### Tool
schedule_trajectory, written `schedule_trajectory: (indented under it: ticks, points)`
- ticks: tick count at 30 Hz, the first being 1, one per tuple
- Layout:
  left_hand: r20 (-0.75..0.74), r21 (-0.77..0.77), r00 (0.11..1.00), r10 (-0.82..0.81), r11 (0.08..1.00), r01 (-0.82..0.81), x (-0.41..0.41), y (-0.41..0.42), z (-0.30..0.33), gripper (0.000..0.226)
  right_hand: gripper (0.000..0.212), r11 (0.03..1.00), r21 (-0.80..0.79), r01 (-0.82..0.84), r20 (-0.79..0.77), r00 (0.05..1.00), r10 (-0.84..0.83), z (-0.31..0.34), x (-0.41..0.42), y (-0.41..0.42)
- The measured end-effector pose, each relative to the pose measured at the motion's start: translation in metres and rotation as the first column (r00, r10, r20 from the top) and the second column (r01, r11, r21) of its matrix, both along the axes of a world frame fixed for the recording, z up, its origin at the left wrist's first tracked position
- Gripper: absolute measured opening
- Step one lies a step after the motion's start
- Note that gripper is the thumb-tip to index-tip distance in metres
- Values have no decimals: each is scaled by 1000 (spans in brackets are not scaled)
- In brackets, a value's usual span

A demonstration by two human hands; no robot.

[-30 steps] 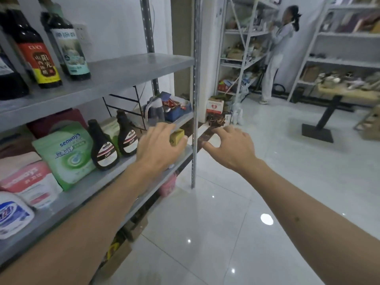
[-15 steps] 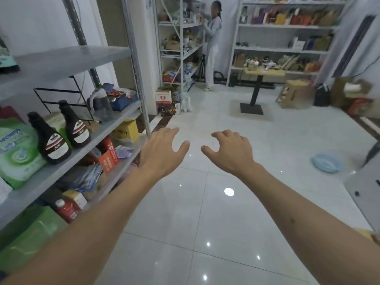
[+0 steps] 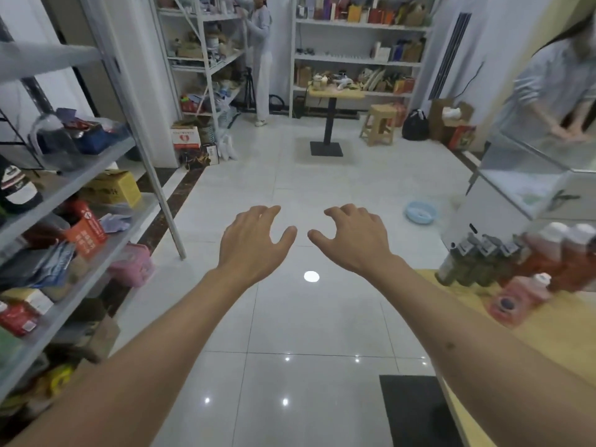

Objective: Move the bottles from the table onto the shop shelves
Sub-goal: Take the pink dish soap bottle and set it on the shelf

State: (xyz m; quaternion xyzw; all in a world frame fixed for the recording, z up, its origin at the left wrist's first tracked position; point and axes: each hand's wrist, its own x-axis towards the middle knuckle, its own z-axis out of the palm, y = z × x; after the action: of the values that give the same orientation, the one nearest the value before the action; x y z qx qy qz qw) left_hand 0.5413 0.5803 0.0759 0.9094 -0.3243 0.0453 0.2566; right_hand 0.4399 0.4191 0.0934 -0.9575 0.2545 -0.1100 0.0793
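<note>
Both hands empty: left hand (image 3: 253, 241) and right hand (image 3: 353, 238) held out over the floor, fingers loosely curled, probably ready for the next pick. Bottles (image 3: 503, 266) standing close together on the table (image 3: 548, 330) at right, well apart from the shelves (image 3: 77, 185) at left. Labels blurred, number of bottles unclear, table cut off by the frame edge.

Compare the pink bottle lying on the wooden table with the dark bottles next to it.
The pink bottle lies on its side on the wooden table, while the dark bottles stand upright in a row. The pink bottle is pale pink with a white cap; the dark bottles are olive-dark with grey tops. The pink bottle sits nearer the camera; the dark bottles stand by the table's far edge. All are blurred, and no hand touches them.
</note>
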Motion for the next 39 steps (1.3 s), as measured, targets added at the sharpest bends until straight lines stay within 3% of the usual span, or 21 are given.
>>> schedule_trajectory:
  ticks: [18, 32, 39]
  points:
    - [-79, -5, 955, -285, 958, 285, -160, -57, -25, 60, 67, 966, -59, 251, -69, 965, -255, -18, -199, -26]
    - [-150, -12, 900, -410, 911, 413, -288, -210, -35, 57, 63, 929, -10, 370, -74, 926, -369, -37, -336, -162]
    - [-222, 15, 884, -411, 905, 425, -313, -264, -53, 58, 58, 920, 46, 389, -103, 918, -383, -49, -368, -220]
